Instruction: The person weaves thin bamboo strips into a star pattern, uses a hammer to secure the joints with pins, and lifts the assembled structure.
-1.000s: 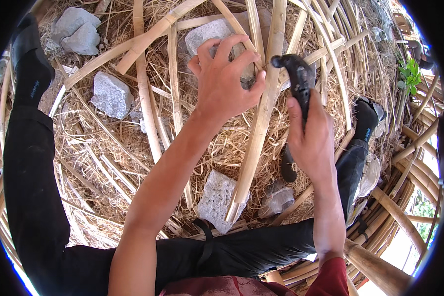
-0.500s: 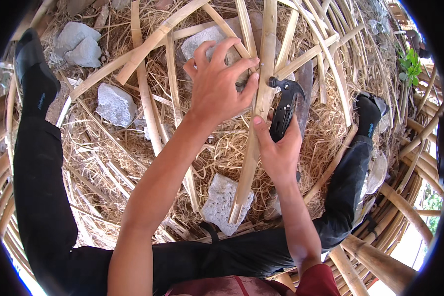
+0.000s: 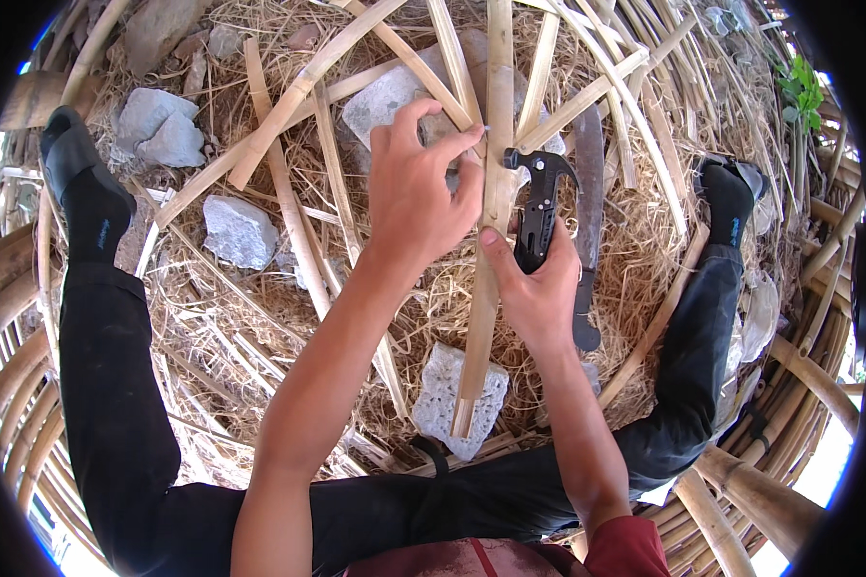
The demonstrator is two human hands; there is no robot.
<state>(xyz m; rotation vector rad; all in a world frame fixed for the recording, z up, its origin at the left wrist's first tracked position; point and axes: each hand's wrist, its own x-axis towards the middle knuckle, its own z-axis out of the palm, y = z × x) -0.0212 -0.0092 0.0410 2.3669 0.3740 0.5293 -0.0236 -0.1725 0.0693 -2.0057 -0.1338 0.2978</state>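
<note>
Near upper centre of frame, right hand clamped on hammer at the bamboo strip; left hand beside it, grip undetermined. Step judged: nailing; next blow calls for careful aim.

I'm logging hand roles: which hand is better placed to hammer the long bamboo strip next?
Probably the right hand: it grips the black hammer, whose head is beside the long bamboo strip. The left hand, without a hammer, is at the strip's opposite edge.

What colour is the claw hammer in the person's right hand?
The claw hammer is mostly black; it shows best in the head view.
</note>
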